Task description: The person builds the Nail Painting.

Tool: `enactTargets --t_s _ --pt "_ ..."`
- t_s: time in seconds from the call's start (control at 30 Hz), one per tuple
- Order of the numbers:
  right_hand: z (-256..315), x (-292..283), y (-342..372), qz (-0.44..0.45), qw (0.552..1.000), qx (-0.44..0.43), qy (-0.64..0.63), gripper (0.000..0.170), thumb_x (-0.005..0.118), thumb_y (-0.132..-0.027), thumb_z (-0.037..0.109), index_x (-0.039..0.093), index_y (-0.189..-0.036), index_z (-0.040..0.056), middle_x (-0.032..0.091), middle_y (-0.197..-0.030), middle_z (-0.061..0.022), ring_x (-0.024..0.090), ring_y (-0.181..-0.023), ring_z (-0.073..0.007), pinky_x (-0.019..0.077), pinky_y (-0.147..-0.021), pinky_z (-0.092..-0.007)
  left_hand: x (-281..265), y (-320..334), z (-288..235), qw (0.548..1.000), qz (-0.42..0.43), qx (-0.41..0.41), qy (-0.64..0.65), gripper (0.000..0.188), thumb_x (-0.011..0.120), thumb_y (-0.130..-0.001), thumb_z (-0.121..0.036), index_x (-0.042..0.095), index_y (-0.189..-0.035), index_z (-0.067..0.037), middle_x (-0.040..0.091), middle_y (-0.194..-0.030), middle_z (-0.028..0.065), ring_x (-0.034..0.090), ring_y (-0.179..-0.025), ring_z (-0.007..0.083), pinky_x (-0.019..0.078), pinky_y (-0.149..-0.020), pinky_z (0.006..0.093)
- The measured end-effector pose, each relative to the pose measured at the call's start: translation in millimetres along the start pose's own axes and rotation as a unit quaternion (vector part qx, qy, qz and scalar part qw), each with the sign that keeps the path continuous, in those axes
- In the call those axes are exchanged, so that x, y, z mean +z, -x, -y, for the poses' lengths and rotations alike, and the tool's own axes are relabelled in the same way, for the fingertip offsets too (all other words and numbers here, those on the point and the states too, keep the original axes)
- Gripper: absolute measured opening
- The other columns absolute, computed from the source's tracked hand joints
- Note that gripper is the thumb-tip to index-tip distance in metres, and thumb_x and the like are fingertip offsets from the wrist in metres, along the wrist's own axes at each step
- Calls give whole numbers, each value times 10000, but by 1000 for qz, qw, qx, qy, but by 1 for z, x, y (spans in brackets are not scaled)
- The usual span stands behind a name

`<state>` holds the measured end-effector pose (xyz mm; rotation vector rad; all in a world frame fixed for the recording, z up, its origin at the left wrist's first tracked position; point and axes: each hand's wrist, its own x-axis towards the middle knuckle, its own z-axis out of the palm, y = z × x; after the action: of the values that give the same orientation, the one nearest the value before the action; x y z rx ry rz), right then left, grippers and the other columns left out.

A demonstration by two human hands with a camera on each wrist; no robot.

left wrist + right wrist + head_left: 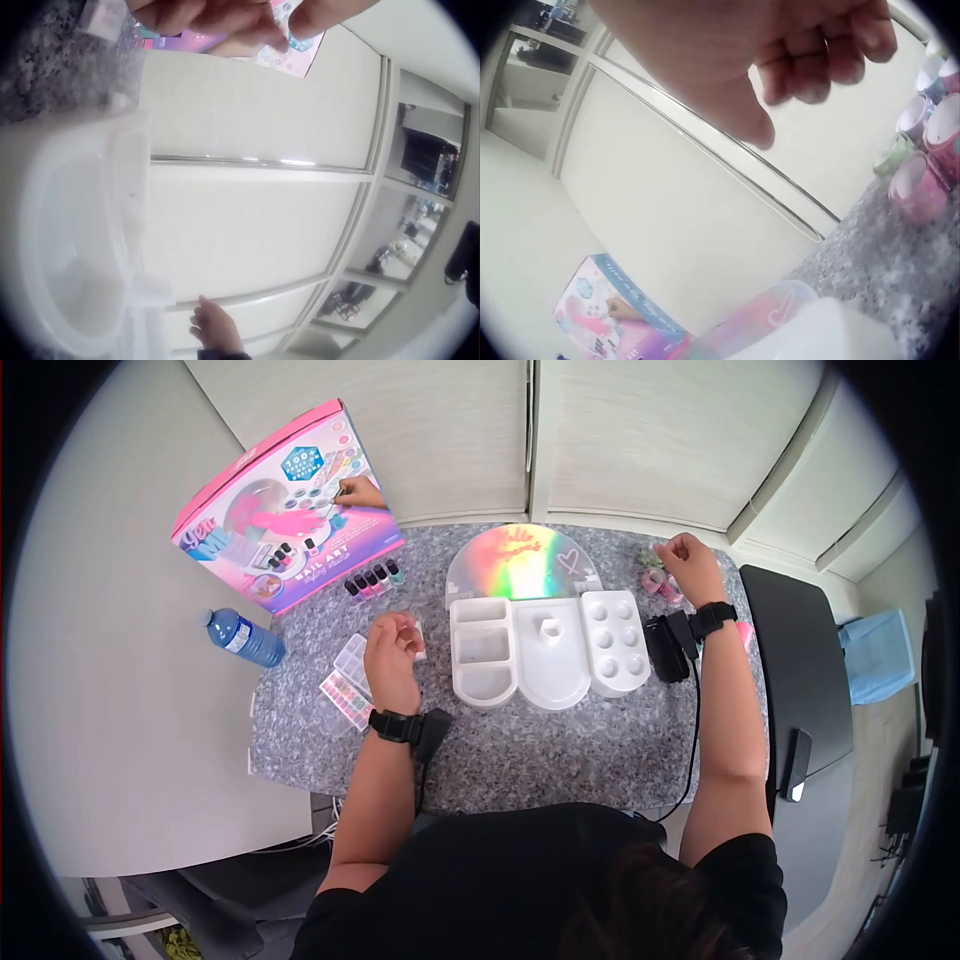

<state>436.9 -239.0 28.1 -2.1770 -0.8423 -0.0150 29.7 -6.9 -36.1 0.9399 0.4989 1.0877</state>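
Observation:
My left hand (393,660) hovers over the table's left part, fingers loosely bent and holding nothing visible. Beneath it lie a clear compartment case (350,660) and a card of small pink and green pieces (346,700). A small whitish item (419,641) shows just beside its fingers. At the far right, my right hand (690,568) is raised with loosely curled fingers, its thumb apart from them in the right wrist view. Small round pots (919,187) stand close to it. Between the hands sits a white moulded tray (552,680) with a shiny half-round panel (520,563) behind it.
Several nail polish bottles (375,581) stand in a row before the upright nail art box (290,510). A water bottle (245,638) is at the left edge. Right of the tray lies a black object (666,649), near a cable (692,750). Pale cabinet doors (640,440) back the table.

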Motion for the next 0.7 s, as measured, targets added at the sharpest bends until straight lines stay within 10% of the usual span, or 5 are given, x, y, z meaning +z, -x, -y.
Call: enactTargets --t_s 0.17,0.27,0.5,0.57,0.7 --pt "-3 -14 19 -74 994 42 -73 514 825 -999 309 512 -714 17 495 -623 -20 413 -608 -150 383 -566 -377 -17 0 -8 988 116 -20 98 492 514 -1189 -381 500 -762 -138 437 -642 -14 355 -529 104 280 -518 297" --pt "-3 -24 40 -109 992 0 -55 529 819 -1008 317 499 -708 22 445 -607 -18 365 -615 -157 345 -557 -386 0 5 -9 999 -19 -13 25 590 488 -1199 -393 346 -672 -171 286 -555 -43 212 -475 87 168 -471 316" --pt "-53 -37 58 46 984 -32 168 276 903 -823 170 878 -1097 160 827 -1134 -102 764 -1051 -345 592 -993 -454 -13 1 -5 999 12 -10 -32 509 517 -1186 -380 467 -734 -151 386 -601 -46 295 -525 73 222 -523 292" --pt "-52 -37 62 62 973 -41 217 294 908 -817 169 881 -1109 173 830 -1137 -104 766 -1057 -345 594 -999 -461 -15 -4 1 987 51 42 -144 356 566 -1162 -336 704 -968 -71 651 -863 23 587 -781 114 442 -728 283" --pt "-52 -31 60 77 963 -12 258 317 912 -806 171 879 -1121 162 837 -1110 -102 775 -1047 -356 610 -980 -480 -6 0 -1 959 162 -23 -233 554 659 -1101 -172 538 -1625 -40 516 -1671 133 409 -1596 262 297 -1310 426"
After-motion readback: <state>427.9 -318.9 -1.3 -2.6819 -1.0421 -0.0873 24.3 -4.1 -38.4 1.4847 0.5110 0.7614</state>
